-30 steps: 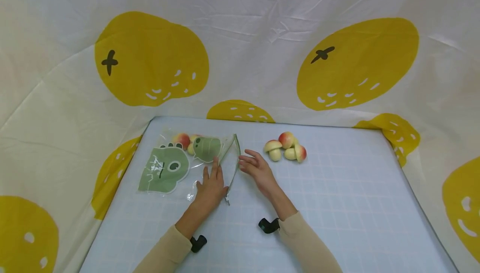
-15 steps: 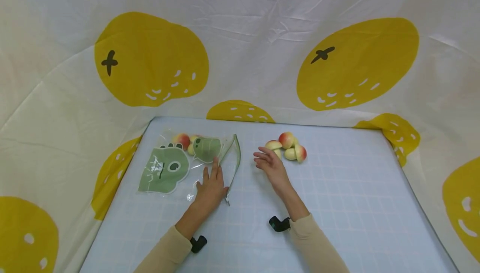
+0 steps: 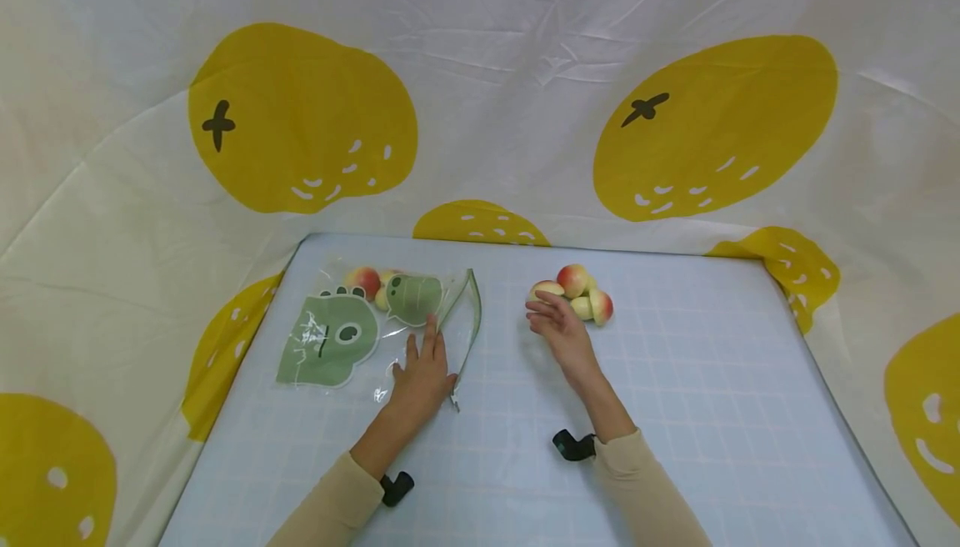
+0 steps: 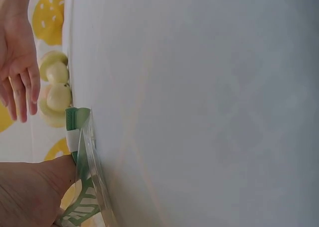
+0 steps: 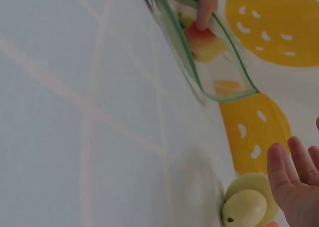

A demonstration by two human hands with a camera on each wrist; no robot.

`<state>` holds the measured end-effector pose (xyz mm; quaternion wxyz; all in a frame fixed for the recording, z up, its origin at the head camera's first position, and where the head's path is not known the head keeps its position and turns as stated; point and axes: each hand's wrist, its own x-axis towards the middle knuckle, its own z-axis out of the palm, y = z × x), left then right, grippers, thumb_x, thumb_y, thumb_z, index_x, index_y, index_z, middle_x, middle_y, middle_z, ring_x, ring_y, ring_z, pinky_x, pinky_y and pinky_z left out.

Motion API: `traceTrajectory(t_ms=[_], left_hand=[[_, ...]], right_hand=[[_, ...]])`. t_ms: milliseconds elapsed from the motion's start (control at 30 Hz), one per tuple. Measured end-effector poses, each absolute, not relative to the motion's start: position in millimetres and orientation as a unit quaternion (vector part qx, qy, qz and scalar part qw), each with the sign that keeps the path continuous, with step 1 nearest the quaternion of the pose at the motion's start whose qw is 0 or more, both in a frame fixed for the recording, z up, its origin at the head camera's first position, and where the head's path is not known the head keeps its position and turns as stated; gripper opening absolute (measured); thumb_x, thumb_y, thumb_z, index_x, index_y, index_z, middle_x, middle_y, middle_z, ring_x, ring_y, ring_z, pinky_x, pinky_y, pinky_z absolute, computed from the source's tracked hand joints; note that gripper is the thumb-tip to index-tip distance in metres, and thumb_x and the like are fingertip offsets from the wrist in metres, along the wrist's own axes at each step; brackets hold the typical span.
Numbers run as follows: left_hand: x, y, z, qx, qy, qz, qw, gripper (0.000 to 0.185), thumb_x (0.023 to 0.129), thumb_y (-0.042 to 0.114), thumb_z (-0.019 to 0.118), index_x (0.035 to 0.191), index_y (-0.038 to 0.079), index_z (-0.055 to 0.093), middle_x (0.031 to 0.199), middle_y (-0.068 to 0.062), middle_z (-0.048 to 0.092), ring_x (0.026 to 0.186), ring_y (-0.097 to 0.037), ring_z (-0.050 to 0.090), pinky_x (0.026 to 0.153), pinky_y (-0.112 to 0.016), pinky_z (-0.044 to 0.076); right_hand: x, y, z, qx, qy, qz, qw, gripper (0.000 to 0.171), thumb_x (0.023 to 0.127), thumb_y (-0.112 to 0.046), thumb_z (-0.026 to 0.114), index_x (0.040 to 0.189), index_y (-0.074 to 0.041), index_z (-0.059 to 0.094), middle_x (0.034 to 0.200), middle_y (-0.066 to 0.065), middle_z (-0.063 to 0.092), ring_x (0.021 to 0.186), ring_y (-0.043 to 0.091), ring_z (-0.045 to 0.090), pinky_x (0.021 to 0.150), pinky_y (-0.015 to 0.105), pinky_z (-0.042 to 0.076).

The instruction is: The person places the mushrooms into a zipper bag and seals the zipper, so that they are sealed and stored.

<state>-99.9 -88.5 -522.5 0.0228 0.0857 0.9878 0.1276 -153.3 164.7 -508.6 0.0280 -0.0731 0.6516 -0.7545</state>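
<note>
A clear zip bag (image 3: 330, 347) with green dinosaur prints lies on the left of the table, its green-edged mouth gaping to the right. Red-and-cream toy mushrooms (image 3: 365, 282) show inside it. My left hand (image 3: 422, 376) rests on the bag close to the mouth, fingers spread and straight. My right hand (image 3: 566, 347) hovers at a small cluster of toy mushrooms (image 3: 574, 280) right of the bag. Its fingers are loosely extended, hold nothing, and partly cover the nearest mushroom (image 3: 547, 288) in the head view. The right wrist view shows a pale mushroom (image 5: 245, 208) just below these fingers.
The table (image 3: 712, 397) has a pale blue checked cloth. A white curtain (image 3: 510, 113) printed with yellow fruit stands along its back and sides. The bag's zip slider (image 3: 455, 402) hangs at the near corner of the mouth.
My right hand has moved away from the bag's mouth, rightward to the mushroom cluster. The left hand and the bag have stayed in place.
</note>
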Motion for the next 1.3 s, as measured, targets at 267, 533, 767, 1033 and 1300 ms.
traceTrajectory(t_ms=[267,533,767,1033,1300], left_hand=[[-100,-87,-523,0.085,0.988,0.123,0.025,0.083,0.089,0.030,0.078,0.149,-0.010,0.035,0.165,-0.019,0.012,0.136,-0.055,0.031,0.083,-0.075,0.044],[-100,-87,-523,0.086,0.987,0.132,0.029,0.083,0.090,0.029,0.077,0.149,-0.010,0.034,0.165,-0.018,0.010,0.137,-0.056,0.030,0.083,-0.076,0.043],[-100,-88,-523,0.086,0.988,0.129,0.030,0.083,0.090,0.029,0.077,0.149,-0.011,0.033,0.165,-0.019,0.010,0.137,-0.056,0.030,0.083,-0.076,0.043],[-101,-88,-523,0.082,0.986,0.137,0.039,0.083,0.090,0.028,0.077,0.150,-0.011,0.033,0.165,-0.018,0.009,0.138,-0.056,0.028,0.084,-0.076,0.041],[-100,-88,-523,0.084,0.987,0.135,0.029,0.083,0.089,0.028,0.078,0.149,-0.011,0.035,0.165,-0.019,0.012,0.137,-0.056,0.030,0.083,-0.076,0.043]], right_hand=[[-154,177,-505,-0.081,0.693,-0.716,-0.021,0.044,0.096,0.008,0.061,0.138,0.010,0.050,0.130,0.034,0.055,0.117,0.047,0.054,0.090,0.021,0.050],[-144,189,-481,-0.110,0.746,-0.649,-0.103,0.039,0.091,0.012,0.065,0.128,0.017,0.055,0.126,0.036,0.056,0.115,0.054,0.053,0.088,0.022,0.049],[-144,203,-476,-0.125,0.757,-0.620,-0.165,0.038,0.086,0.018,0.066,0.123,0.018,0.056,0.122,0.036,0.057,0.110,0.046,0.056,0.088,0.030,0.053],[-146,217,-471,-0.108,0.765,-0.607,-0.188,0.037,0.088,0.016,0.065,0.124,0.015,0.057,0.121,0.034,0.058,0.108,0.023,0.059,0.089,0.027,0.051],[-149,227,-470,-0.089,0.766,-0.604,-0.201,0.037,0.088,0.015,0.065,0.124,0.016,0.057,0.122,0.034,0.059,0.110,0.052,0.054,0.088,0.024,0.050]])
